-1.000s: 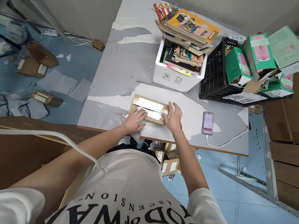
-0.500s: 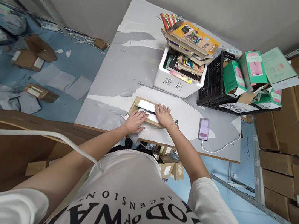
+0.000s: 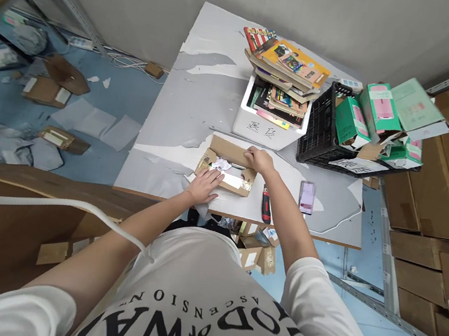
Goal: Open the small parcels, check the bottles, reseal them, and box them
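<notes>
A small cardboard box (image 3: 227,191) lies on the table with its long flaps parted. Inside it shows crumpled white paper (image 3: 221,164); whatever lies beneath is hidden. My left hand (image 3: 203,185) rests on the near flap, at its left part, fingers stretched out and thumb apart. At the far right corner, my right hand (image 3: 260,161) has its fingers curled round the edge of the raised far flap (image 3: 230,150). A red and black box cutter (image 3: 266,205) lies on the table just right of the box, near my right forearm.
Behind the box stands a white bin (image 3: 263,130) heaped with books (image 3: 293,65). Next to it, a black crate (image 3: 321,129) holds green boxes (image 3: 382,111). A phone (image 3: 307,197) on a white cable lies at right. Shelves with cartons (image 3: 443,170) flank the table.
The box was closed under both hands; now its flaps are apart and the paper inside shows. My right hand has moved up and back with the far flap. The box cutter has come into fuller view.
</notes>
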### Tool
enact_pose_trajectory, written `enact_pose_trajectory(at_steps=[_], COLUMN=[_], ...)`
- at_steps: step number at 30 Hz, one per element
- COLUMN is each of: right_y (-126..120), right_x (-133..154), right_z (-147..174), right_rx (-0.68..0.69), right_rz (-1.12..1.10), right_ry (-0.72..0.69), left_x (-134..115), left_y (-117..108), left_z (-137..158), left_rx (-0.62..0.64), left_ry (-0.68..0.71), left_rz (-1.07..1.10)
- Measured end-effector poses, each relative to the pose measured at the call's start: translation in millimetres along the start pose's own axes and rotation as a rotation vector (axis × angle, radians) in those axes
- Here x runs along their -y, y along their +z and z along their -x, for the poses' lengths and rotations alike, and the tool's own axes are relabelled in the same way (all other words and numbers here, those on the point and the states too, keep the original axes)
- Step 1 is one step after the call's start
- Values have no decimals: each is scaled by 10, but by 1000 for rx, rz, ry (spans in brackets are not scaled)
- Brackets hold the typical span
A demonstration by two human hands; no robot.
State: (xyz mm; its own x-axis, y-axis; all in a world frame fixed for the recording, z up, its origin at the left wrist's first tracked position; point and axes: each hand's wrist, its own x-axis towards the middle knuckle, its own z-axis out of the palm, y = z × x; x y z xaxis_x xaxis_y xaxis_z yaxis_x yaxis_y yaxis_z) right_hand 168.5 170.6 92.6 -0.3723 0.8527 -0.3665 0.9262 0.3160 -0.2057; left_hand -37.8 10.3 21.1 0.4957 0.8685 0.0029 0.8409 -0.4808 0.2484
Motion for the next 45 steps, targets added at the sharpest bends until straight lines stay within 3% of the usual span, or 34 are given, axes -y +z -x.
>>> enact_pose_trajectory(at_steps=[4, 8, 11, 14, 17, 19, 22, 28, 32, 36, 40, 45], right_y=[244, 489, 558, 581, 613, 637, 658, 602, 544, 591, 789, 1068], right_x=[-7, 83, 105, 106, 148, 201, 278, 369, 441, 477, 449, 455], right_z=[-95, -56, 63, 266, 515, 670, 824, 834, 827, 915, 1099, 1294], right_rx=[-169, -382, -498, -509, -429, -324, -219, -74, -48, -77, -143, -236], right_rz=[-110, -106, -29, 21, 34, 41, 54, 45, 50, 203, 290, 205], right_ry=[215, 222, 35, -230, -486, -581, -480, -230, -192, -227, -282, -270], left_x=[14, 19, 7, 9, 92, 226, 521, 945, 974, 954, 905, 858], left_y=[0, -11, -49, -126, -232, -307, -393, -385, -337, -329, -337, -385], left_z=[-10, -19, -35, -64, -96, -113, -131, -155, -161, -169, -174, -161], left_rx=[9, 1, -12, -10, -6, -24, -41, 85, 69, 69, 49, 125], left_ry=[4, 6, -6, -25, -30, -19, 5, 11, -17, -50, -78, -45], left_rz=[9, 15, 35, 83, 138, 162, 190, 299, 337, 378, 376, 292])
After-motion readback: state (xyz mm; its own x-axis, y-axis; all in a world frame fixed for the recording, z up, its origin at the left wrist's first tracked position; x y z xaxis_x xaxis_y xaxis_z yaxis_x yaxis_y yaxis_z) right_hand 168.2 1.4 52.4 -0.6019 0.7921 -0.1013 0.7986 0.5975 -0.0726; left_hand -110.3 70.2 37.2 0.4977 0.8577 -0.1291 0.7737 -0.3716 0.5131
